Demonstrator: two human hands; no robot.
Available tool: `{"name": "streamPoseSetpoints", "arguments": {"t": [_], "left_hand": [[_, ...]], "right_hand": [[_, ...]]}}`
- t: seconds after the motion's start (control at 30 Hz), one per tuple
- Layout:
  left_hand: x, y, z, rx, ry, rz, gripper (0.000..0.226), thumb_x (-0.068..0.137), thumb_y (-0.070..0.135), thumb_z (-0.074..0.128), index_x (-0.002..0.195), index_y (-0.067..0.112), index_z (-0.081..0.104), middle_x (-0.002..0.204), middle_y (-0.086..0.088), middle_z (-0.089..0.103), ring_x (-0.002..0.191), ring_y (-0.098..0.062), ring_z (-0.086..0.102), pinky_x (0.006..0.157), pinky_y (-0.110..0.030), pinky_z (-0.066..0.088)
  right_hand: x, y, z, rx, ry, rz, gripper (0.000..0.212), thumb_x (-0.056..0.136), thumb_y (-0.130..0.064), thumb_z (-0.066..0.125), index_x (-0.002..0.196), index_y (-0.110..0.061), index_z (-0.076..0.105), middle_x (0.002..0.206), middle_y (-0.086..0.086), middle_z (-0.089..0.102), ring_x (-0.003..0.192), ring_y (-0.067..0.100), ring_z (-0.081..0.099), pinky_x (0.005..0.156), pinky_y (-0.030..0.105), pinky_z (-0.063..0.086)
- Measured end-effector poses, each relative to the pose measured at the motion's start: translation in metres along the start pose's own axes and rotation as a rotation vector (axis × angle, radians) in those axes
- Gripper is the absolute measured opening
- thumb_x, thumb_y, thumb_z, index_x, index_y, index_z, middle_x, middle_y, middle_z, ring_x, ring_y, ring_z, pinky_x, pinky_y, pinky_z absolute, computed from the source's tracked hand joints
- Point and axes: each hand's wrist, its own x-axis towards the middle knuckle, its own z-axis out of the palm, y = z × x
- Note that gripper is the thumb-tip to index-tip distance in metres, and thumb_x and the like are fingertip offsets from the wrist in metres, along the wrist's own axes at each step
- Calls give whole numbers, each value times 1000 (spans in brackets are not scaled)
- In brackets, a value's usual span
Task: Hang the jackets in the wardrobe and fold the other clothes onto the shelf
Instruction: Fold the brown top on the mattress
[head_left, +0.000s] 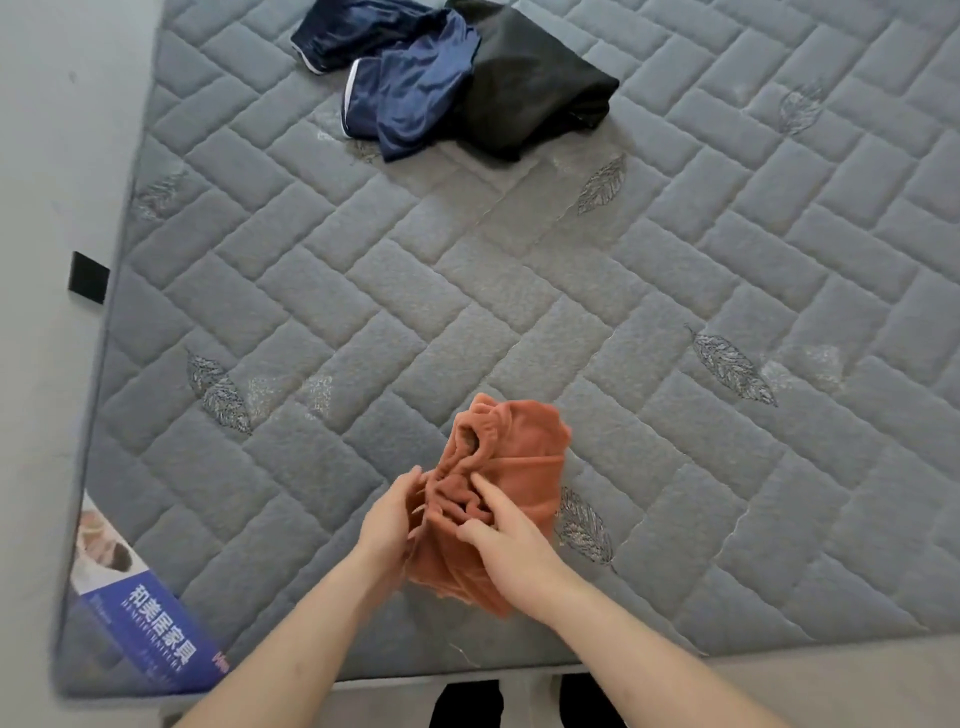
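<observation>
A bare quilted mattress (519, 291) carries a black garment (524, 83) and navy shorts (410, 93) at its far end. Near the front edge, a bunched orange garment (498, 467) is held up by both hands, the left hand (389, 519) and right hand (514, 535) each pinching its gathered folds. Folding appears under way; next it likely needs spreading flat.

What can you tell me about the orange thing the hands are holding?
The orange garment looks like soft, fuzzy fleece in a rusty orange colour. It is bunched and wrinkled, not folded flat, with a gathered, elastic-looking hem puckered near its top. It is held above the near edge of the grey quilted mattress. The left hand grips its left side and the right hand pinches its front folds. What kind of garment it is cannot be told.
</observation>
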Motion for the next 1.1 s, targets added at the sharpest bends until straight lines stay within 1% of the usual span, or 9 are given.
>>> {"name": "streamPoseSetpoints", "arguments": {"t": [0.13, 0.23, 0.33, 0.43, 0.53, 0.7, 0.83, 0.97, 1.1], "left_hand": [[-10, -16, -25, 135, -125, 133, 44, 82, 46, 69, 119, 24, 74, 123, 2, 75, 114, -11, 70, 82, -26, 56], [-10, -33, -32, 215, -118, 215, 67, 71, 39, 86, 132, 29, 59, 122, 7, 74, 115, -11, 69, 84, -25, 59], [-3, -34, -28, 384, 102, 292, 56, 65, 46, 79, 117, 40, 60, 107, 29, 70, 99, 5, 69, 75, -17, 56], [10, -33, -18, 350, 220, 277, 42, 68, 39, 69, 109, 33, 64, 103, 32, 65, 94, 11, 65, 77, -19, 49], [15, -34, -11, 212, 257, 205, 40, 69, 46, 72, 105, 29, 67, 97, 28, 70, 89, 8, 68, 81, -26, 50], [4, -43, -7, 146, 286, 37, 60, 65, 58, 78, 120, 37, 67, 120, 8, 69, 116, -22, 64, 100, -47, 53], [0, -57, -12, 12, 299, -164, 88, 61, 68, 76, 134, 25, 53, 131, -3, 61, 110, -23, 66, 86, -41, 59], [-4, -46, -8, -81, 216, -142, 40, 85, 58, 69, 115, 31, 73, 95, 5, 80, 90, -17, 77, 64, -32, 60], [-28, -22, -13, -93, 190, -61, 41, 80, 55, 73, 111, 29, 73, 91, 7, 80, 76, -10, 77, 52, -24, 55]], "right_hand": [[22, -1, 20, 256, 30, 34, 46, 102, 7, 39, 142, -8, 56, 126, -6, 67, 116, 2, 64, 85, 2, 45], [35, -12, 32, 603, 64, 170, 37, 103, -3, 45, 103, -12, 81, 91, -1, 80, 75, 5, 76, 62, 13, 55], [39, -22, 35, 734, 90, 262, 37, 101, -3, 44, 101, -9, 80, 112, 16, 76, 83, 16, 76, 68, 22, 59], [36, -18, 23, 473, 262, 100, 46, 95, 12, 35, 111, -13, 70, 125, 14, 72, 97, 18, 72, 84, 25, 58], [35, -4, 8, 48, 522, -63, 27, 93, -10, 66, 111, -30, 62, 103, -6, 75, 81, 11, 73, 85, 36, 59], [67, -18, -14, -103, 782, 131, 97, 63, -53, 91, 141, -27, 38, 135, 4, 46, 124, 29, 55, 104, 47, 46], [98, -13, -44, -76, 630, 421, 133, 50, -68, 92, 157, -23, 28, 155, 12, 41, 145, 35, 37, 120, 49, 33], [96, -3, -55, 130, 441, 357, 91, 58, -52, 96, 135, -20, 60, 131, 3, 67, 120, 24, 64, 108, 43, 51], [58, -13, -62, 197, 410, 291, 73, 52, -59, 93, 112, -26, 70, 109, -6, 75, 100, 14, 70, 96, 37, 57]]}}
